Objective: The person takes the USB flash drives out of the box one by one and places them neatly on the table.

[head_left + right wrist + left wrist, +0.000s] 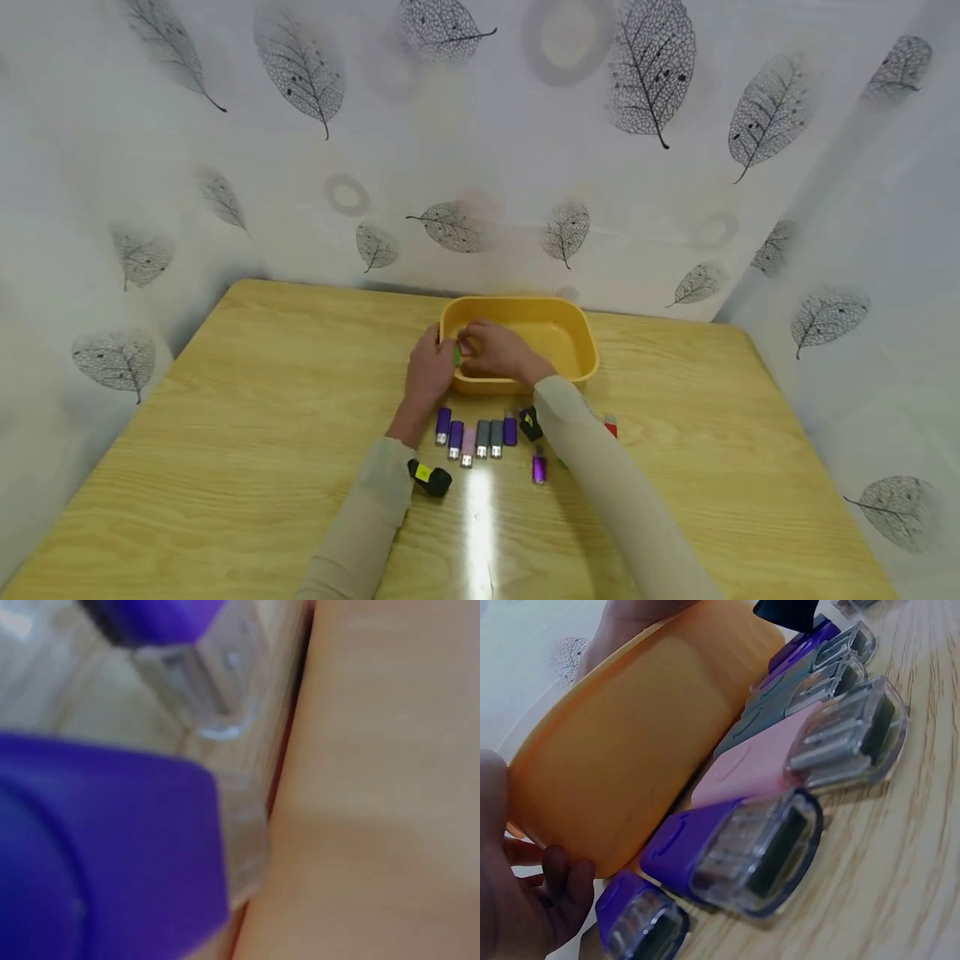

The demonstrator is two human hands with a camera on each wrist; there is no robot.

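At the left end of the yellow plastic tub [558,337], my left hand [431,367] grips the end wall, fingers curled round its edge. In the left wrist view, the fingers of that left hand [532,900] show against the tub's corner. My right hand [495,350] reaches into the tub at the same end, fingers bent around a small pink USB stick [466,347], mostly hidden by them. Beside it, a green USB stick [457,357] stands against the left inner wall. The right wrist view shows only the tub's outer wall [375,787] and purple sticks, not the hand.
In front of the tub lies a row of USB sticks with clear caps: purple ones [443,425], a pink one [468,446] and grey ones [482,437]. A shiny purple stick [539,468] and a red one [611,425] lie rightward on the wooden table [300,400]. A leaf-print curtain hangs behind.
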